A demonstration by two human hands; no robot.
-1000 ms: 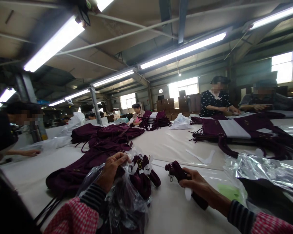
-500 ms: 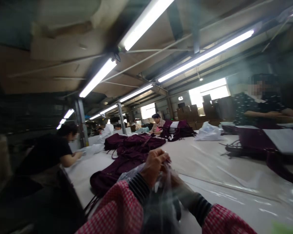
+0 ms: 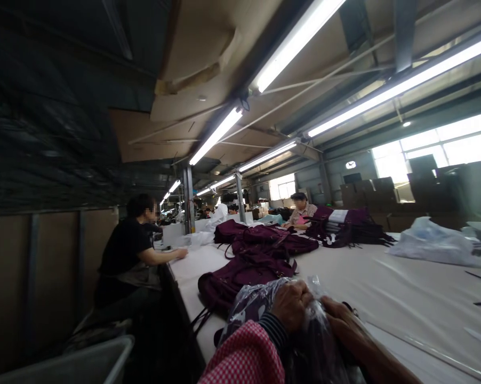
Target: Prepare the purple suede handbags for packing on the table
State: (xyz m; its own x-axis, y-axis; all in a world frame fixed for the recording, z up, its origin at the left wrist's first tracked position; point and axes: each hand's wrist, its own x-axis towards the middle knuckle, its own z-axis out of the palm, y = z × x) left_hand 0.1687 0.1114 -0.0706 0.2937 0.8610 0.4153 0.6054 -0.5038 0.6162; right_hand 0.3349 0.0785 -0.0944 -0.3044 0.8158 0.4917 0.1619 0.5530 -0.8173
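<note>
Plastic (image 3: 317,332) points upward between both hands (image 3: 291,305); long axis unclear.

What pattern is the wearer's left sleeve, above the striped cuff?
The left sleeve is checked in pinkish red and white, clearest in the head view.

Plastic bag (image 3: 316,341) before bag heap (image 3: 246,269) on worktop (image 3: 384,282); bag stack (image 3: 342,226) behind heap, rightward; bundle (image 3: 428,242) right of stack; person (image 3: 124,250) left of worktop.

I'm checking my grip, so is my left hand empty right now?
No, the left hand is closed on clear plastic that bunches up beside the right hand.
</note>
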